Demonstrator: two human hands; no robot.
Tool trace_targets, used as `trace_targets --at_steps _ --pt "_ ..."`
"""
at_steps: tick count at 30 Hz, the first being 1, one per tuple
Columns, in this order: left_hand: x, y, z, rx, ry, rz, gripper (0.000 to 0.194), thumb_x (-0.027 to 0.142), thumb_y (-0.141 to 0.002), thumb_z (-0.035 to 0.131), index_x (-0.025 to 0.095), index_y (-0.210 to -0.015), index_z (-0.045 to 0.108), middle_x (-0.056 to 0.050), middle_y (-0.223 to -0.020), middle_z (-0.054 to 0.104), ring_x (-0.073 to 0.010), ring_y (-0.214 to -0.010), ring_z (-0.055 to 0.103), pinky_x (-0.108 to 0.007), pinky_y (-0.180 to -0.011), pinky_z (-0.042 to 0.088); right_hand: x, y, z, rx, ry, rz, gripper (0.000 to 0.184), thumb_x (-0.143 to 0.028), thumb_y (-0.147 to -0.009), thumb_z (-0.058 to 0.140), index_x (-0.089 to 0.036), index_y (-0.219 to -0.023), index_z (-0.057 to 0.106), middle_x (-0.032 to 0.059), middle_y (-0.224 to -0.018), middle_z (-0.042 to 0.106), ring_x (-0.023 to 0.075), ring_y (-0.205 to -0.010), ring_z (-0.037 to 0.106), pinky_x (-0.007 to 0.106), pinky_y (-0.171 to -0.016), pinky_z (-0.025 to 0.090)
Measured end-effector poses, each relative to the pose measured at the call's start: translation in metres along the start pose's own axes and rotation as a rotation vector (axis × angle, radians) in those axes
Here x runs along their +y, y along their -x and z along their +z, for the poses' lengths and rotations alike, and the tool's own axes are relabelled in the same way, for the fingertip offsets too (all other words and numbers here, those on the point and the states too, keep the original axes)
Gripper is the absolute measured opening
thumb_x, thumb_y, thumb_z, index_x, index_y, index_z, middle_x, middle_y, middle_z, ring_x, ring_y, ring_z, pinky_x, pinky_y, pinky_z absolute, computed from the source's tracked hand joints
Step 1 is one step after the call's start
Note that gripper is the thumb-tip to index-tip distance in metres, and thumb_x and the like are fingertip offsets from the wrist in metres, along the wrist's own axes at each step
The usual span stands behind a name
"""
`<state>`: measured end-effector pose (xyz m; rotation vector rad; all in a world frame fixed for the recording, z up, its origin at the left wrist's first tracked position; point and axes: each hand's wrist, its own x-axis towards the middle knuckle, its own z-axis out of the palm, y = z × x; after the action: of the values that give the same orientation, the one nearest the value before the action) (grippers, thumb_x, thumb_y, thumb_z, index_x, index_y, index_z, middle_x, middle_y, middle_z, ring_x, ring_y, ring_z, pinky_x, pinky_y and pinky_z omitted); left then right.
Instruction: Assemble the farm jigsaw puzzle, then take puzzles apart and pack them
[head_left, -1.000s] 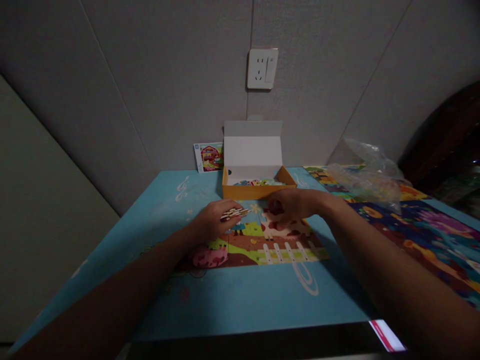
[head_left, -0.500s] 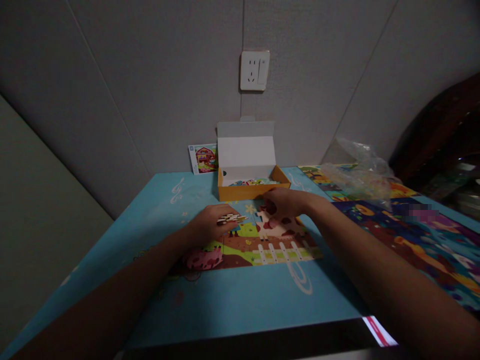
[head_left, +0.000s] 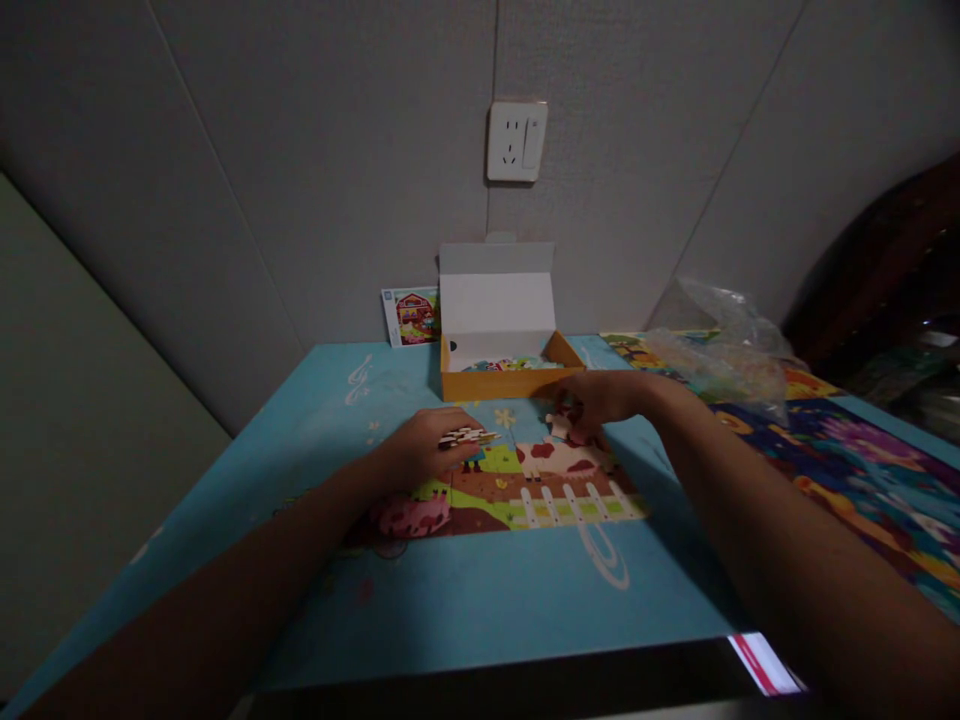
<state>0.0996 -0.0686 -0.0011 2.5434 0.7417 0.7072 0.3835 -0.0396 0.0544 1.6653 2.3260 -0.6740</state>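
Note:
My left hand (head_left: 429,448) is closed round a stack of puzzle pieces (head_left: 466,437), whose pale edges stick out past the fingers. It rests over the left part of a partly joined farm puzzle (head_left: 480,505) with a pig, a cow and a white fence. Above the cow, my right hand (head_left: 604,400) pinches a single puzzle piece (head_left: 559,425) with cow markings, at the puzzle's upper right edge. Whether that piece touches the joined ones I cannot tell. Behind the hands stands an open orange box (head_left: 510,384) with more loose pieces in it.
A picture card (head_left: 413,318) of a red barn leans on the wall beside the box. To the right lie a dark blue puzzle (head_left: 862,470) and a clear plastic bag (head_left: 739,350). A wall socket (head_left: 517,141) is above. The table (head_left: 450,610) has a blue cover.
My right hand has shifted a little to the right with its piece, which now shows above the cow's back. My left hand keeps its hold on the stack. The view has turned slightly.

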Motion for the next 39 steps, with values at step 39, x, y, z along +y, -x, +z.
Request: trace_targets --at_steps 39 --pt "0.0 0.0 0.001 0.001 -0.012 -0.02 0.018 0.025 -0.087 0.056 0.013 -0.097 0.065 -0.008 -0.092 0.069 -0.0169 -0.084 0.061 -0.028 -0.077 0.046 -0.046 0.012 0.008 -0.138 0.18 -0.143 0.051 -0.053 -0.056 0.077 -0.016 -0.09 0.068 0.0038 -0.081 0.067 0.0184 -0.068 0.059 0.027 -0.057 0.039"
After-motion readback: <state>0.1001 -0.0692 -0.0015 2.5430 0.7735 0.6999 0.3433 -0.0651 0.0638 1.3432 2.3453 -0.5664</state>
